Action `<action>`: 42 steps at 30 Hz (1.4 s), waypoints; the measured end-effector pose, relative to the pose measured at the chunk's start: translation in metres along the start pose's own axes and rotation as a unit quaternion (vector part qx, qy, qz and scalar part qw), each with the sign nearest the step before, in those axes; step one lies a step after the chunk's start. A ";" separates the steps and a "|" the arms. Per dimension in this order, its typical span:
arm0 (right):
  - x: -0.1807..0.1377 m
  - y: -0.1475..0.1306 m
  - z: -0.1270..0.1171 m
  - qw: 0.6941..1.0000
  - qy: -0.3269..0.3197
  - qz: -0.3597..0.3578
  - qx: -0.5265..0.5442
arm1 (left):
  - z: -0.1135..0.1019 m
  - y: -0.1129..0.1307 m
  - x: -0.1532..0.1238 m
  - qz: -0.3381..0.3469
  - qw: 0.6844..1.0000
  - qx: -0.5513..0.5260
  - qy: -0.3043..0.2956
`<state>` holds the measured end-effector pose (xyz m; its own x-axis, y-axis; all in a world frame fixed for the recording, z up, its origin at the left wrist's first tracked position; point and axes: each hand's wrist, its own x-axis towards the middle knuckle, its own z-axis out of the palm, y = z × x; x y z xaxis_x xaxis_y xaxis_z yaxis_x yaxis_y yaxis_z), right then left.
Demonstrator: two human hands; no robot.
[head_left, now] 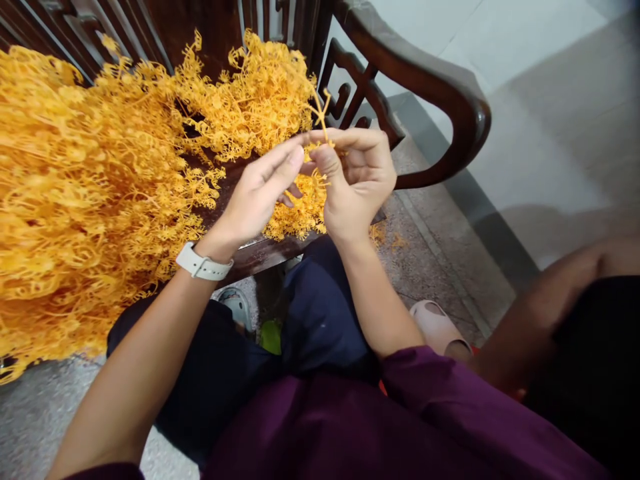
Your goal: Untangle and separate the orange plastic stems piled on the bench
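Observation:
My right hand pinches a thin yellow plastic sprig between thumb and index finger, and its forked tip points up. Close on its left is my left hand, with its fingers stretched toward the sprig and its thumb apart; whether its fingertips touch the sprig is hard to see. Beneath both hands lies a small heap of curly yellow plastic pieces on the dark wooden bench. Another bunch of yellow plastic sprigs rests behind, against the backrest.
A large pile of yellow plastic sprigs covers the left side. The bench's curved armrest rises at the right, beside a white wall. Another person's arm is at the lower right. A few yellow bits lie on the floor.

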<state>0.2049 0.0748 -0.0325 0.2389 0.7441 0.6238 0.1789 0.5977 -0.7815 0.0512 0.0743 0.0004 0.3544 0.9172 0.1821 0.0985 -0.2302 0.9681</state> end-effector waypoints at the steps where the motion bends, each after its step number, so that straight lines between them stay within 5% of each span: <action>1: -0.003 -0.008 0.003 1.000 -0.004 0.002 0.012 | -0.003 0.003 0.000 -0.001 1.000 -0.017 0.008; 8: -0.011 -0.032 0.006 0.992 -0.123 0.002 0.034 | -0.025 0.026 -0.011 0.025 0.996 -0.083 0.018; 17: -0.009 -0.028 0.011 0.992 -0.086 0.055 0.067 | -0.026 0.029 -0.011 0.058 0.993 -0.058 0.090; 24: -0.008 -0.019 0.011 0.983 -0.140 0.092 0.072 | -0.043 0.025 -0.011 0.057 0.989 -0.091 0.098; 28: -0.010 -0.022 0.011 0.960 -0.201 0.137 0.138 | -0.040 0.037 -0.014 -0.011 0.989 -0.135 0.053; 33: -0.006 -0.029 -0.001 0.886 -0.342 0.180 0.256 | -0.037 0.050 -0.018 -0.145 0.948 -0.278 -0.062; 42: 0.002 -0.029 -0.015 0.823 -0.429 0.186 0.323 | -0.043 0.047 -0.022 -0.199 0.890 -0.358 -0.198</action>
<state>0.2147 0.0540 -0.0090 -0.6489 0.6823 0.3366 -0.3645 0.1095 -0.9248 0.0076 0.0572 0.0490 0.7385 0.6602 -0.1367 -0.2789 0.4838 0.8295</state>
